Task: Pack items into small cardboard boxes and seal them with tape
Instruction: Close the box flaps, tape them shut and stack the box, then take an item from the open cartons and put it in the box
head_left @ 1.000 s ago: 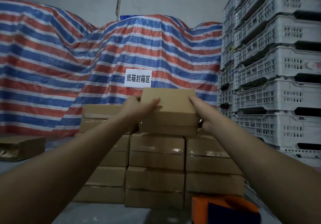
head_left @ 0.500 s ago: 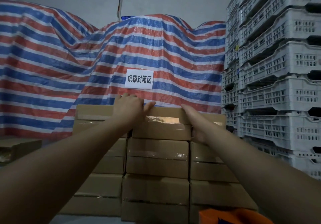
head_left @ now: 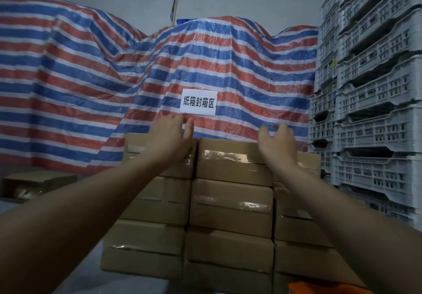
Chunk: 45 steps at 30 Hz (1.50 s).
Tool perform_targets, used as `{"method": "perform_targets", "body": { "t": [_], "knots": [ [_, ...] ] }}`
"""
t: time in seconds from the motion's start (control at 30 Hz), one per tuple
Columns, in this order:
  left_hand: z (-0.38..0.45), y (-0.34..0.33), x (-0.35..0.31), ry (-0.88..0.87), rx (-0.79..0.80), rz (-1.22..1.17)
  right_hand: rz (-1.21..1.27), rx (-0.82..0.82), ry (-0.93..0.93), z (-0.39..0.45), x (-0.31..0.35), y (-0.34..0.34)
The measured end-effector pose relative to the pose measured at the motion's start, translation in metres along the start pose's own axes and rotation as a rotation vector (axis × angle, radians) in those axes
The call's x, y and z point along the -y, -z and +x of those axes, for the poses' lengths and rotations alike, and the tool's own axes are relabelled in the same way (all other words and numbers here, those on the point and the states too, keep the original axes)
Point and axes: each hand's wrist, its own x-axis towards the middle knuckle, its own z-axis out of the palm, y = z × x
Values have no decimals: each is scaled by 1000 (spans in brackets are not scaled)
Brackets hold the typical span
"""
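A taped cardboard box (head_left: 230, 159) sits on top of the middle column of a stack of sealed boxes (head_left: 228, 207). My left hand (head_left: 170, 136) hovers just above the box's left end, fingers loosely spread and holding nothing. At the box's right end my right hand (head_left: 277, 143) is lifted off it, fingers relaxed and slightly curled, empty. Both forearms reach forward over the stack.
A red, blue and white striped tarp (head_left: 114, 83) with a white paper sign (head_left: 198, 102) hangs behind the stack. Grey plastic crates (head_left: 374, 102) tower on the right. One open cardboard box (head_left: 34, 183) lies at the left. Something orange (head_left: 319, 288) shows at the bottom edge.
The box I carried in both hands has been set down on the middle column. Both hands have let go of it and lifted off its ends.
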Motion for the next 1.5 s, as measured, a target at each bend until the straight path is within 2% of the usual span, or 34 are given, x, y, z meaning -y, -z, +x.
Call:
{"method": "perform_targets", "body": {
  "t": [0.07,0.17,0.27,0.37,0.5,0.57,0.67,0.77,0.87,1.0,1.13,1.4,1.5],
  "knots": [
    [0,23,17,29,-77,-83,-15,-32,225,-7,19,-5],
    [-7,53,51,82,-163,-183,51,22,480,-27,53,-28],
    [-27,69,99,167,-217,-212,101,182,594,-64,85,-67],
    [-58,73,158,257,-177,-163,150,340,639,-104,108,-116],
    [-91,77,243,358,-78,3,231,524,633,-150,135,-194],
    [-101,80,281,473,-7,106,189,620,593,-169,147,-239],
    [-120,78,336,576,220,219,87,787,473,-182,154,-312],
    [-145,75,390,564,463,464,-28,889,386,-183,150,-384],
    [-166,69,433,674,580,385,-130,927,378,-185,146,-461],
    [-172,60,454,714,399,539,-180,938,396,-200,147,-561],
    [-172,55,447,698,294,523,-288,948,436,-208,147,-639],
    [-173,57,442,737,374,550,-519,885,529,-207,136,-719],
    [-169,54,445,754,432,556,-525,853,512,-211,131,-734]
  ]
}}
